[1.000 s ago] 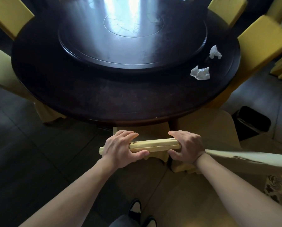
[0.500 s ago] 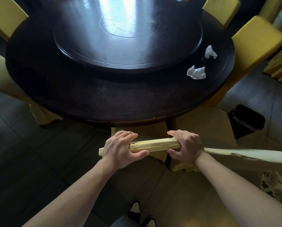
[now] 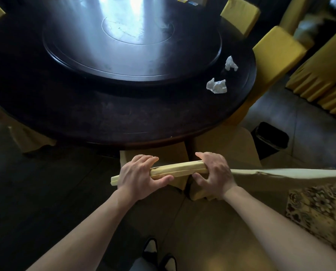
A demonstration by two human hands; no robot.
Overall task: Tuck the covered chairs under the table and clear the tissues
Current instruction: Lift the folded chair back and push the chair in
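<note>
Low in the view, the left hand [image 3: 138, 174] is wrapped over the top rail of a yellow-covered chair [image 3: 176, 169], fingers curled over the far side and thumb pressed along the near side. Just beside it, the right hand [image 3: 214, 174] is closed on the same rail, fingers hooked over the top edge and thumb tucked beneath. A short bare stretch of the rail is left between the two hands, and its left end juts out past the left hand. The seat of this chair is seen beyond the hands, its front edge lying under the rim of the round dark tabletop [image 3: 114, 118]. A second covered chair [image 3: 231, 145] stands touching or nearly touching it on the right, partly under the rim as well.

Farther out, a large round turntable [image 3: 132, 61] is carried in the middle of the tabletop. Two crumpled white tissues are seen on the right part of the tabletop, well apart from both hands: the nearer tissue [image 3: 217, 86] lies between the turntable and the rim, and the farther tissue [image 3: 230, 63] lies just beyond it, close against the turntable's edge. More yellow-covered chairs [image 3: 276, 49] are ranged around the far right side. A dark bin [image 3: 269, 138] stands on the tiled floor [image 3: 309, 122] to the right.
</note>
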